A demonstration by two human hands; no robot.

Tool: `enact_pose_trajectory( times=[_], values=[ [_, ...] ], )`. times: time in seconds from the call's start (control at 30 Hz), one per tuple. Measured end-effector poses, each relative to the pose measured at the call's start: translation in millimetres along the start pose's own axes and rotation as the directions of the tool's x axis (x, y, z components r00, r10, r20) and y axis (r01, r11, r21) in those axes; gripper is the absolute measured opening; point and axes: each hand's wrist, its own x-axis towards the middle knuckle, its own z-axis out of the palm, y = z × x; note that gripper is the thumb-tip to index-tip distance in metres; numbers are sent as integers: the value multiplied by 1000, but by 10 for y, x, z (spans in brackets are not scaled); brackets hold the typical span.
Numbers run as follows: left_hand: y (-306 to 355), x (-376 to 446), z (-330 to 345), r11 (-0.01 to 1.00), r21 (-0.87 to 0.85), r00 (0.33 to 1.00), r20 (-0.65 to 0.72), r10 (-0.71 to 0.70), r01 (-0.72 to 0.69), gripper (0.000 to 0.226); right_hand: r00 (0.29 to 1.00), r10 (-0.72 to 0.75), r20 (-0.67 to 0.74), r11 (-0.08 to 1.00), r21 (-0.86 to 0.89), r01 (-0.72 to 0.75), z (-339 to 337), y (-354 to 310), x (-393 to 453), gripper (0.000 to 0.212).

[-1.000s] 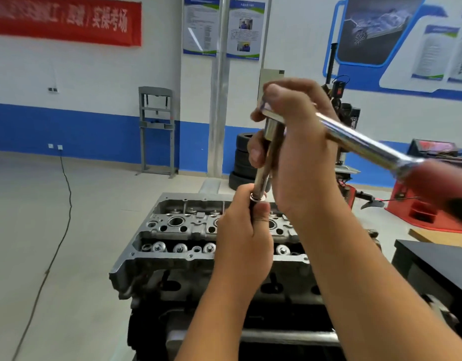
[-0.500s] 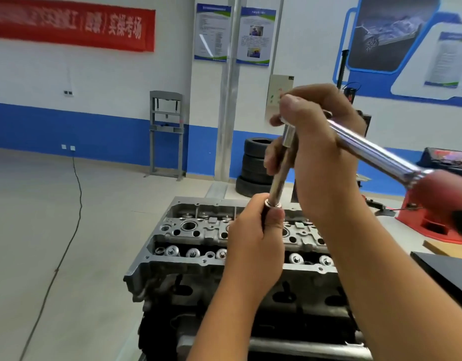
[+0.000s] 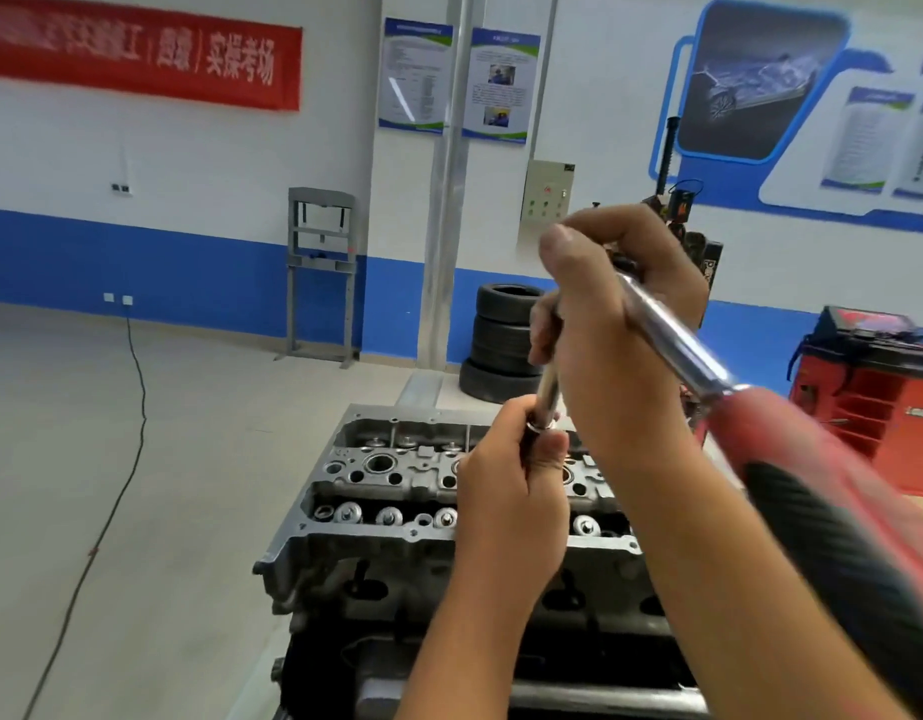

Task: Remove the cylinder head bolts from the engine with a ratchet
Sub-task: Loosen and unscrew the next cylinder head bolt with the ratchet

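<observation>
Right hand (image 3: pixel 612 324) is wrapped around the head end of the ratchet (image 3: pixel 672 337), red and black grip pointing back toward the camera. Left hand (image 3: pixel 511 491) grips the lower end of the extension bar (image 3: pixel 548 392), held up above the engine (image 3: pixel 397 491). Tyres (image 3: pixel 503 340) stacked behind.

White wall (image 3: pixel 189 158) carrying blue lower band, red banner (image 3: pixel 137 57) hanging high; posters (image 3: pixel 459 80) flanking grey column (image 3: pixel 449 200); stacked tyres (image 3: pixel 501 345) sitting on pale floor (image 3: pixel 137 485); black cable (image 3: pixel 111 485) trailing across.
</observation>
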Motion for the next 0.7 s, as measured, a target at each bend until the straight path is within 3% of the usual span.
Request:
enact_pose_trajectory(
  times=[0.03,0.1,0.17,0.27,0.37,0.43,0.5,0.57,0.63,0.7],
  values=[
    [17,-1,-9,1000,5,1000,-3,-14,14,32,998,-59,-16,995,-86,57,39,2,-6,14],
    [45,-3,-38,999,-43,1000,24,-8,9,33,1000,-21,-10,997,-74,20,73,-29,13,14],
    [65,-18,-50,993,-118,997,75,25,-16,17,983,171,66,974,139,-179,37,-86,58,11],
    [63,-6,-43,978,-211,992,123,26,0,37,897,367,246,792,423,-440,-131,-125,112,5],
    [22,48,9,986,-167,997,73,25,-12,40,922,326,208,858,346,-381,-168,-122,83,8],
    [22,-9,17,994,-101,999,11,42,-40,26,973,218,81,961,157,-228,-84,-127,2,9],
    [-17,-108,45,997,-44,997,-57,56,-59,19,997,68,27,997,-47,-67,36,-116,-72,17],
    [57,-141,55,989,-139,992,-114,-60,44,23,999,19,47,989,-146,-12,106,-129,-93,32],
    [90,-90,53,994,-96,992,-110,-69,58,23,988,151,33,986,-70,-148,79,-163,-40,52],
    [145,-34,42,998,-61,999,-22,-36,35,33,929,360,91,906,202,-371,-44,-149,57,57]
  ],
)
